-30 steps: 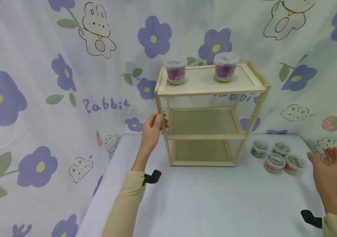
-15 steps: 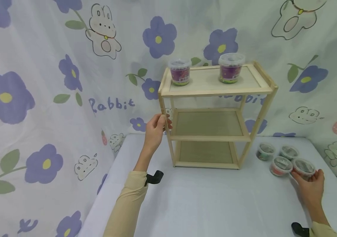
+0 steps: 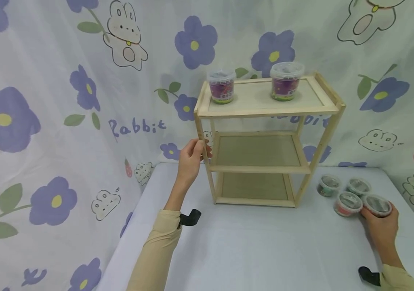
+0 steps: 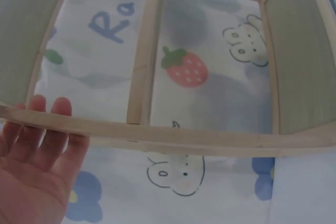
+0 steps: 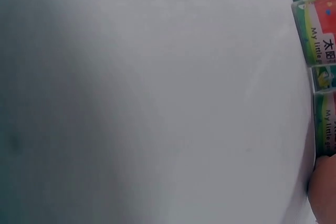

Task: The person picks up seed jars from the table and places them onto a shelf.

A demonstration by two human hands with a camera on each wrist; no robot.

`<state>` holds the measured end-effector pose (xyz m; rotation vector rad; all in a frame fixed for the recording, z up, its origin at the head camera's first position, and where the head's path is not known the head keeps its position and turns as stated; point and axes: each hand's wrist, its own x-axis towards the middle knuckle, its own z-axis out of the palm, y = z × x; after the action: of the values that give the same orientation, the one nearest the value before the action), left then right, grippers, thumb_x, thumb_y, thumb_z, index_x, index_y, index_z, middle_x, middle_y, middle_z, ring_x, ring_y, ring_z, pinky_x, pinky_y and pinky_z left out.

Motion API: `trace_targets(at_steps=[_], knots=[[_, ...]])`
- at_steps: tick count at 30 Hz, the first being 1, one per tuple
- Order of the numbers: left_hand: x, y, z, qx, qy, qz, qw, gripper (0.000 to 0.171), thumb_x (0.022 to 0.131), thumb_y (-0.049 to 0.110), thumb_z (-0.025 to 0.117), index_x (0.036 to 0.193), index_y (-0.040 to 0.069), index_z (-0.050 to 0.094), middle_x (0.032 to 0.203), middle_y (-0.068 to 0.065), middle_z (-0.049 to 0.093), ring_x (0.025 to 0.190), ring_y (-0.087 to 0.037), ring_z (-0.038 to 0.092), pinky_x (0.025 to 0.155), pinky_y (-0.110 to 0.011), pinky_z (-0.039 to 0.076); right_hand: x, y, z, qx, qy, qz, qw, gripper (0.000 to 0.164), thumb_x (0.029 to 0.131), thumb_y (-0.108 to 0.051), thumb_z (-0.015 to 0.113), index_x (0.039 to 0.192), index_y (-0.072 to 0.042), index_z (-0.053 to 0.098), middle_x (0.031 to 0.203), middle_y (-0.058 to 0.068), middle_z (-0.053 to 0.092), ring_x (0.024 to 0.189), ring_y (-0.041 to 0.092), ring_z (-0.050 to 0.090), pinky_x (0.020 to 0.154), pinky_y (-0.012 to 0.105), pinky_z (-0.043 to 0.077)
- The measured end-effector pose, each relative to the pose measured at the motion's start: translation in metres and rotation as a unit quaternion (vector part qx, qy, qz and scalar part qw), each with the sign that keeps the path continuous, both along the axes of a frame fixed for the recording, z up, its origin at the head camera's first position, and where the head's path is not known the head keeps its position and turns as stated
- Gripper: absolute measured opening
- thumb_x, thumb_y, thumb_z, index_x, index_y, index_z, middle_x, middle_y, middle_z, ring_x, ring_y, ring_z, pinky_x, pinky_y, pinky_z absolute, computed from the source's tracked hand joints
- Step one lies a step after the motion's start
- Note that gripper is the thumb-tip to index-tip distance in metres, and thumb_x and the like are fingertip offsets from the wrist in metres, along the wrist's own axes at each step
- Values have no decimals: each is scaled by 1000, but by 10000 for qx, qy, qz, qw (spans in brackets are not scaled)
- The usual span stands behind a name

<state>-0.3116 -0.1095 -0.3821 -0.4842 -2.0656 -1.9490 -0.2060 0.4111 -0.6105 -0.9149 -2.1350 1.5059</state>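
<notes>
A three-tier wooden shelf (image 3: 261,112) stands at the back of the table. My left hand (image 3: 189,161) grips its left front post; in the left wrist view the fingers (image 4: 62,107) curl round the wood. At the right, my right hand (image 3: 381,228) holds a small clear-lidded plastic tub (image 3: 377,205) between thumb and fingers. Only the thumb (image 5: 323,190) shows in the right wrist view, against the tub's printed label (image 5: 326,124). Beside the held tub are a red-labelled tub (image 3: 347,204) and two more, a green-labelled tub (image 3: 328,186) and a rear tub (image 3: 358,186).
Two taller purple-labelled tubs stand on the top tier, a left tub (image 3: 221,87) and a right tub (image 3: 286,82). A white cloth covers the table (image 3: 265,246). Behind it hangs a curtain (image 3: 127,97) printed with rabbits and flowers.
My right hand has come in from the right, leftward and down, and taken hold of the rightmost small tub. The left hand keeps its grip on the post. The head view has shifted slightly.
</notes>
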Motion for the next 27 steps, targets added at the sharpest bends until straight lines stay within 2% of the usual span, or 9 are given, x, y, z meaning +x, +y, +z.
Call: trace_targets(at_steps=[2, 5, 9, 13, 17, 21, 25, 27], knots=[[2, 2, 3, 11, -54, -31, 10000, 32, 105, 23, 47, 113, -4, 64, 94, -26, 64, 89, -53, 61, 90, -56, 54, 3, 2, -1, 14, -19, 6, 10000, 88, 91, -26, 66, 158, -10, 12, 162, 16, 17, 149, 28, 18, 123, 39, 14], [10, 5, 13, 18, -63, -121, 9999, 31, 105, 18, 46, 113, -8, 62, 98, -37, 60, 89, -54, 60, 90, -56, 53, 12, 4, -2, 59, -154, 79, 9998, 90, 90, -28, 67, 158, -9, 10, 161, 18, 16, 150, 30, 17, 123, 41, 13], [20, 8, 24, -79, -28, -122, 9999, 31, 104, 16, 45, 112, -9, 62, 98, -38, 59, 89, -53, 61, 89, -54, 54, 27, 5, -1, 113, -381, 293, 9988, 92, 92, -31, 67, 158, -6, 7, 160, 22, 15, 149, 35, 16, 123, 47, 13], [22, 7, 26, -102, -43, -65, 9999, 32, 104, 18, 45, 111, -8, 62, 98, -37, 60, 88, -52, 61, 90, -52, 55, 40, 0, 3, 247, -535, 385, 9975, 91, 93, -34, 67, 157, -1, 11, 156, 27, 22, 145, 39, 24, 120, 52, 19], [23, 4, 25, -68, -76, -70, 9999, 32, 104, 17, 46, 112, -9, 62, 99, -39, 59, 89, -54, 61, 90, -53, 54, 51, -9, 5, 298, -700, 276, 9967, 88, 92, -38, 68, 155, 0, 20, 150, 26, 32, 138, 38, 31, 118, 51, 25], [24, 2, 25, -123, -83, -40, 9999, 31, 104, 17, 46, 112, -9, 62, 98, -38, 60, 89, -54, 61, 90, -55, 54, 65, -19, 7, -13, -1059, 243, 9941, 93, 92, -42, 66, 156, 2, 14, 155, 28, 28, 142, 42, 29, 117, 55, 24], [24, 1, 25, -130, -78, -50, 9999, 31, 104, 17, 47, 112, -9, 62, 98, -38, 60, 90, -54, 61, 90, -57, 53, 77, -35, 11, -212, -1446, 358, 9886, 97, 92, -47, 64, 156, 3, 11, 155, 31, 25, 139, 47, 29, 112, 61, 28], [24, 1, 25, -96, -80, -69, 9999, 31, 104, 17, 47, 112, -9, 62, 98, -39, 60, 90, -54, 61, 90, -58, 52, 83, -47, 12, -246, -1455, 409, 9882, 97, 91, -47, 66, 155, 4, 14, 152, 32, 28, 135, 47, 32, 110, 63, 30]])
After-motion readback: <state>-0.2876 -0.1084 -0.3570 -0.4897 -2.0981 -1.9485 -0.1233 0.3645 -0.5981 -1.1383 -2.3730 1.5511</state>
